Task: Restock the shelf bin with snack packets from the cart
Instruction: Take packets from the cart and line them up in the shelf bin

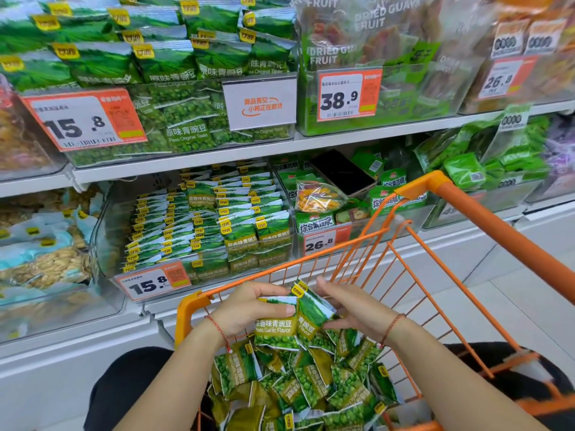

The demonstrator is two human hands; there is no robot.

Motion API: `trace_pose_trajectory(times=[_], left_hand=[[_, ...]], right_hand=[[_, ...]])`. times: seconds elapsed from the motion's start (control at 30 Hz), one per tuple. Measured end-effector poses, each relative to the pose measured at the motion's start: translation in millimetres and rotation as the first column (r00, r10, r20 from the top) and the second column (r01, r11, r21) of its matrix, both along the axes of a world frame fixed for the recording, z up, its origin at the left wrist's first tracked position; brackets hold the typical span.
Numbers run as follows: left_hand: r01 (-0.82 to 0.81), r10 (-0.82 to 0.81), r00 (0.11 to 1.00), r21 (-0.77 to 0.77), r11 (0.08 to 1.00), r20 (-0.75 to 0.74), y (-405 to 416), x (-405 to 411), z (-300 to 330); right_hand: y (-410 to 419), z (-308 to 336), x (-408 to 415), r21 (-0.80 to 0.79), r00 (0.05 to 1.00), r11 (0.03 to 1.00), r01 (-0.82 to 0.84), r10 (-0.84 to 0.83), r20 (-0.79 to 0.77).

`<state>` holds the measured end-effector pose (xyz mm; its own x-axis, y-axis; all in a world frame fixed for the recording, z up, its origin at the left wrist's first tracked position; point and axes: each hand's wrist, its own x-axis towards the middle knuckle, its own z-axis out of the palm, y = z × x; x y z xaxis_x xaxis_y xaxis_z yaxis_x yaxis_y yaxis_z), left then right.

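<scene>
My left hand (249, 306) grips one garlic-flavor pea packet (273, 326) and my right hand (348, 309) pinches a second packet (311, 315) beside it, both above the orange cart (485, 213). Loose green packets (311, 387) fill the cart below; its front rail stands between my hands and the shelf bin (199, 231), stacked with matching packets.

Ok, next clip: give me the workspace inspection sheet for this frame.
Surface: orange cart, parked against the shelf.
Job's things: garlic pea packets loose in cart; shelf bin, tagged 15.8, mostly full.
Clutter: dark phone lying on packets in the neighbouring bin.
Grippers: left hand and right hand each hold packets over the cart.
Cables: nothing seen.
Surroundings: upper shelf with original-taste peas, dried guava; pale floor.
</scene>
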<state>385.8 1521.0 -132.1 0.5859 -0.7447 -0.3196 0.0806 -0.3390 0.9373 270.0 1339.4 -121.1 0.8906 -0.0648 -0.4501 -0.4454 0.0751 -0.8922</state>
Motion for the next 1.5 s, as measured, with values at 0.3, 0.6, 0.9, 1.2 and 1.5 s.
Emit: trace_pose_trajectory(times=[0.3, 0.6, 0.9, 1.2, 1.5], left_hand=[[-0.016, 0.019, 0.989, -0.02, 1.0, 0.146, -0.8, -2.6, -6.9], [-0.054, 0.062, 0.946, -0.034, 0.998, 0.32, 1.9, -5.2, -10.4], [-0.03, 0.055, 0.947, -0.084, 0.996, 0.317, -3.2, -16.4, -7.0], [-0.136, 0.191, 0.927, -0.186, 0.973, 0.322, -14.0, -28.3, -7.1], [0.046, 0.006, 0.782, -0.068, 0.997, 0.623, -15.3, -40.6, -3.6]], right_hand=[[2.7, -8.5, 1.0, -0.19, 0.996, 0.978, -0.09, 0.094, 0.01], [4.4, -7.7, -0.9, -0.269, 0.989, 0.956, -0.117, 0.088, -0.119], [14.2, 8.5, -6.0, 0.114, 0.967, 0.988, -0.109, 0.132, -0.217], [19.5, 2.5, -8.6, 0.177, 0.964, 0.957, -0.229, 0.248, -0.094], [15.0, -1.2, -8.2, 0.011, 0.987, 0.988, -0.156, 0.156, -0.033]])
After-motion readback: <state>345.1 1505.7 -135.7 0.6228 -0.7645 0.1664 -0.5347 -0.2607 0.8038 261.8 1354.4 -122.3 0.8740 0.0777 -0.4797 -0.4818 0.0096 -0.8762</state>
